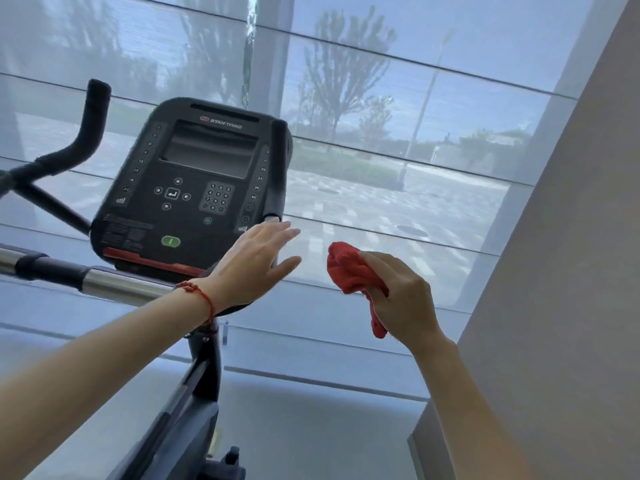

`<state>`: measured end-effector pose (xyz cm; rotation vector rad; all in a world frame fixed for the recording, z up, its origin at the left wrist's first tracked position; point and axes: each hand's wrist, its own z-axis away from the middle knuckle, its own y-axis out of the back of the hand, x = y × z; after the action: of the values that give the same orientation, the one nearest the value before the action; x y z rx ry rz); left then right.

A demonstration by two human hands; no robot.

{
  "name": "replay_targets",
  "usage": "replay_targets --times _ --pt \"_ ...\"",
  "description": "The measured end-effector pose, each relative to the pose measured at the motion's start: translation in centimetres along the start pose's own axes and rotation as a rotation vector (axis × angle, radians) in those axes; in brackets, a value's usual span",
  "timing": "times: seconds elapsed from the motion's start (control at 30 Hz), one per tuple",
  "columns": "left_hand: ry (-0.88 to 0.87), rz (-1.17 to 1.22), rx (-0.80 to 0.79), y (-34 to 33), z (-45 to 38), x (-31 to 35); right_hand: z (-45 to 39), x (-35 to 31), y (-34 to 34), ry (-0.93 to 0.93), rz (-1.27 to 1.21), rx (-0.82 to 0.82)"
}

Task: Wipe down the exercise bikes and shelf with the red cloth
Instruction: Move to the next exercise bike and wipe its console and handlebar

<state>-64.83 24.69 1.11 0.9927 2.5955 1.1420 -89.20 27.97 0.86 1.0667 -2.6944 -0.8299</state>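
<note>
An exercise bike stands in front of me, its black console (188, 183) facing up at me with a dark screen, keypad and green button. My left hand (254, 259) is open, fingers spread, hovering by the console's lower right corner just under the right upright handle (277, 168). A red string bracelet circles that wrist. My right hand (403, 297) is shut on the bunched red cloth (353, 271), held in the air to the right of the console, apart from the bike. No shelf is visible.
A chrome and black handlebar (104, 282) crosses the lower left, with a curved black grip (91, 123) rising at far left. The bike's stem (204, 368) runs down the centre. A sheer blind covers the window behind. A grey wall (554, 271) rises on the right.
</note>
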Motion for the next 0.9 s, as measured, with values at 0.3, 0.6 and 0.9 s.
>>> replay_targets --times 0.3,0.6,0.9 --pt "0.164 -0.058 -0.113 -8.4 6.3 11.3 10.3 4.5 4.2 0.058 -0.072 -0.042" --pt "0.335 -0.147 -0.252 -12.7 16.5 18.8 20.3 3.0 3.9 0.027 -0.175 -0.171" --pt "0.624 -0.123 -0.272 -14.1 29.6 22.7 30.0 -1.8 1.2 -0.041 -0.255 -0.302"
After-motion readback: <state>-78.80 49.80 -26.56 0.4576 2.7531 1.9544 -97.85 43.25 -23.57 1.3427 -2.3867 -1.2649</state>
